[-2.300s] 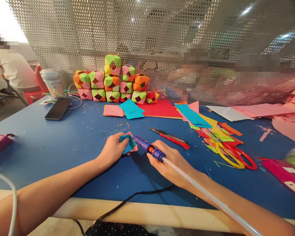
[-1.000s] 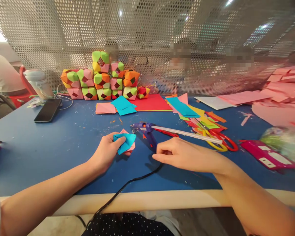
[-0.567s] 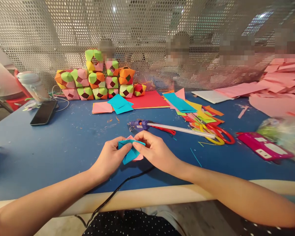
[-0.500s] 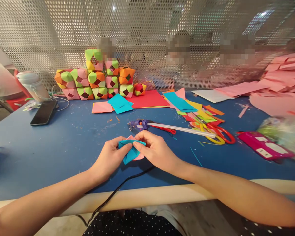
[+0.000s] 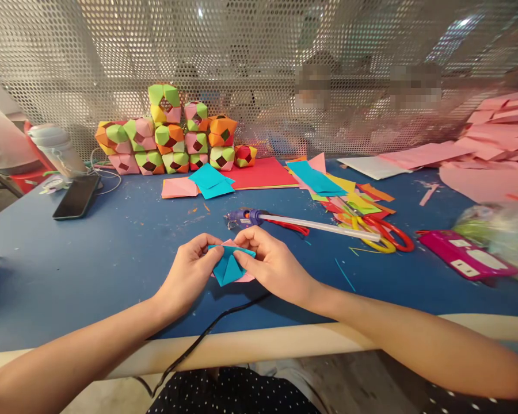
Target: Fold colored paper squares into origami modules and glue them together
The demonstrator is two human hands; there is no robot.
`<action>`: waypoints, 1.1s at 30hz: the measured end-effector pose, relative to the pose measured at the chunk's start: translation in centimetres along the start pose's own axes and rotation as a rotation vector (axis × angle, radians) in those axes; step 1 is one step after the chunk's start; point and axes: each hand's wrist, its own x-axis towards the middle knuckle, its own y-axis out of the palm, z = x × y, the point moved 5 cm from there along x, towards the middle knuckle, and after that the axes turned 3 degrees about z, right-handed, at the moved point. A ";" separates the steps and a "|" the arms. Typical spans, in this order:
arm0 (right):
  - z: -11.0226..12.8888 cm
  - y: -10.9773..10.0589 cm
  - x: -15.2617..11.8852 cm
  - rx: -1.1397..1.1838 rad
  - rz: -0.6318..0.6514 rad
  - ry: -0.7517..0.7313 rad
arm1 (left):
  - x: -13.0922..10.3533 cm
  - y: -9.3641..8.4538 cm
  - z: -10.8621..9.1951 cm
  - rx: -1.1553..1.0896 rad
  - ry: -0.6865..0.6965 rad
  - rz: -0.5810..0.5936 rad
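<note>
Between my two hands, just above the blue table, is a folded paper piece (image 5: 228, 270), blue in front with pink paper showing behind it. My left hand (image 5: 193, 268) pinches its left upper edge, thumb on the blue face. On the right side, my right hand (image 5: 273, 263) grips it with thumb in front and fingers behind. Creases run down the blue face to a point at the bottom. The fingertips hide part of the pink layer. Beyond the hands lies a purple glue gun (image 5: 244, 218) with a long clear glue stick (image 5: 319, 225) in its back.
Folded paper balls (image 5: 169, 137) are stacked against the perforated metal screen (image 5: 259, 69). Paper scraps and scissors (image 5: 382, 230) lie to the right, near a magenta packet (image 5: 466, 255). A phone (image 5: 76, 197) and bottle (image 5: 54, 146) stand left. A black cord (image 5: 211, 326) crosses the front edge.
The blue paper has shifted in my fingers, and its creased lower flap now faces me more squarely. My left thumb has moved up towards the top edge. Both hands keep hold.
</note>
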 end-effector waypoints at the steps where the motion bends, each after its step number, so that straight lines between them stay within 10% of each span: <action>1: 0.0 0.1 0.0 -0.011 0.012 -0.003 | 0.0 0.0 0.0 0.005 0.003 -0.004; 33: 1.4 -0.7 -0.1 -0.355 -0.014 -0.218 | -0.2 0.0 -0.8 0.482 0.226 0.094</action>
